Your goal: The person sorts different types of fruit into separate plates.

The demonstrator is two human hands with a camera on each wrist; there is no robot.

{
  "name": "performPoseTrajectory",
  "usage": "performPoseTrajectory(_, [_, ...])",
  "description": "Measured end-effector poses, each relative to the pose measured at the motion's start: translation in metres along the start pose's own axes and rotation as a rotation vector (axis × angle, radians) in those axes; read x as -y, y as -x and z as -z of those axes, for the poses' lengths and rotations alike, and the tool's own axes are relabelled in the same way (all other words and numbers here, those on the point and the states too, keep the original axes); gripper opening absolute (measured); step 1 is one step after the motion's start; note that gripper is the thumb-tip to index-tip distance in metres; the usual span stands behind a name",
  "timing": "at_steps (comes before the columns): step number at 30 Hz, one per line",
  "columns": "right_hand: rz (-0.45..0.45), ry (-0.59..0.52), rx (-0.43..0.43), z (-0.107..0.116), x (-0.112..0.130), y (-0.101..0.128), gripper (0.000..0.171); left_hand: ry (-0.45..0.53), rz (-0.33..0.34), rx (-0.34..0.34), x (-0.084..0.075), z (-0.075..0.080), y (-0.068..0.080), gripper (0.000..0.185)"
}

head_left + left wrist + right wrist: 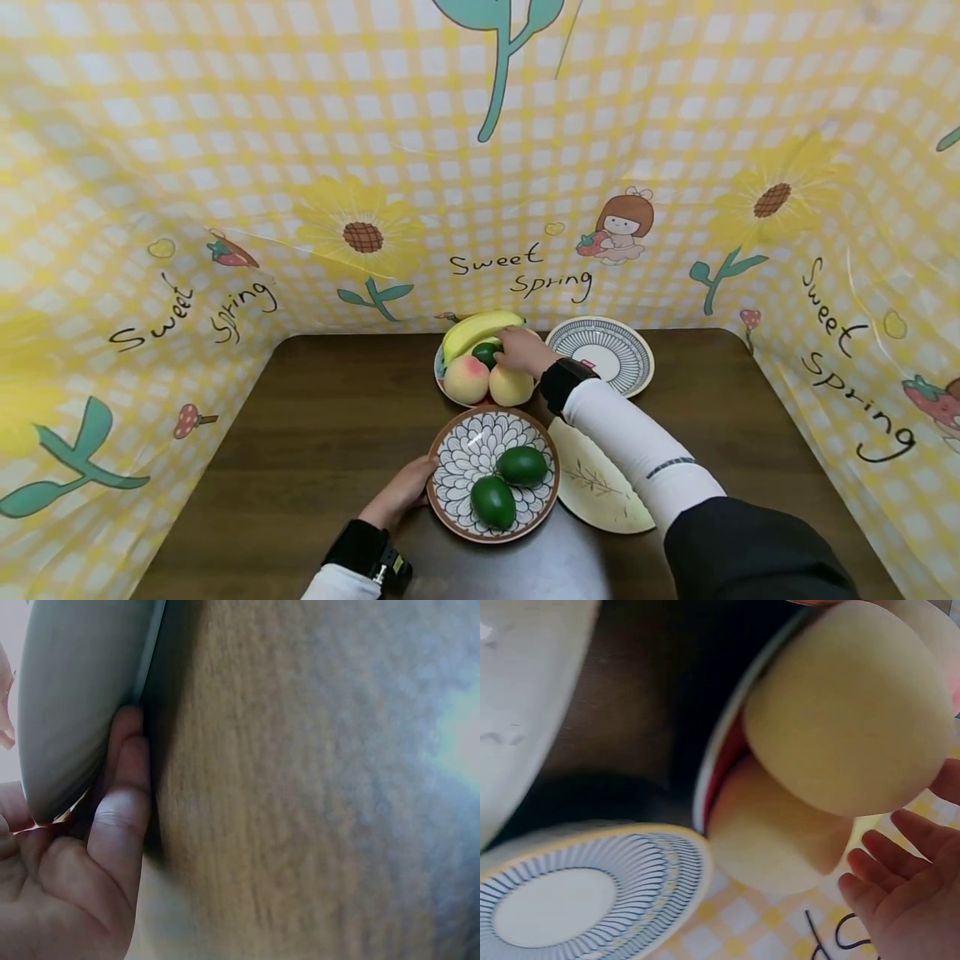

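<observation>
My left hand [408,490] grips the left rim of a brown-rimmed plate with a petal pattern [457,450]. Its fingers lie under the pale underside of the plate in the left wrist view. Two dark green avocados [522,466] sit on that plate. Over the fruit plate behind it, my right hand [525,352] reaches down with its fingertips right beside another green avocado [485,354]. Around that avocado lie yellow bananas [476,329] and peaches [466,380]. In the right wrist view, the fingers [889,862] are spread and slightly bent near a pale peach [847,712]; the avocado is hidden there.
A plate with dark radiating lines [633,354] stands at the back right. Under my right forearm lies a pale yellow plate with a leaf sprig [600,500], partly covered. Yellow checked cloth [360,292] walls the brown table [322,417] at the back and sides.
</observation>
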State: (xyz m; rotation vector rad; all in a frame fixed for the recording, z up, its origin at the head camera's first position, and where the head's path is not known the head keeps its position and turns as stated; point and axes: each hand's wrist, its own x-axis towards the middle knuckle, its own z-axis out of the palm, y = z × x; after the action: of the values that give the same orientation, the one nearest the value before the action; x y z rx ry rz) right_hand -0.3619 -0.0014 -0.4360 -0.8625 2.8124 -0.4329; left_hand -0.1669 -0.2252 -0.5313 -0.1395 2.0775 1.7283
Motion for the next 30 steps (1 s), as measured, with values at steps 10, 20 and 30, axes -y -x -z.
performPoseTrajectory(10, [0.01, -0.133, 0.076, -0.002, 0.014, -0.017, 0.032, -0.008, 0.003, 0.04, -0.001, 0.002, 0.004, 0.052])
performPoseTrajectory(20, [-0.017, -0.205, 0.146, 0.001, 0.012, -0.031, 0.022, 0.022, 0.01, 0.002, -0.003, -0.001, 0.003, 0.053])
performPoseTrajectory(30, [-0.12, -0.261, 0.158, -0.009, 0.009, -0.043, 0.018, 0.012, 0.013, 0.006, -0.002, 0.0, 0.007, 0.054])
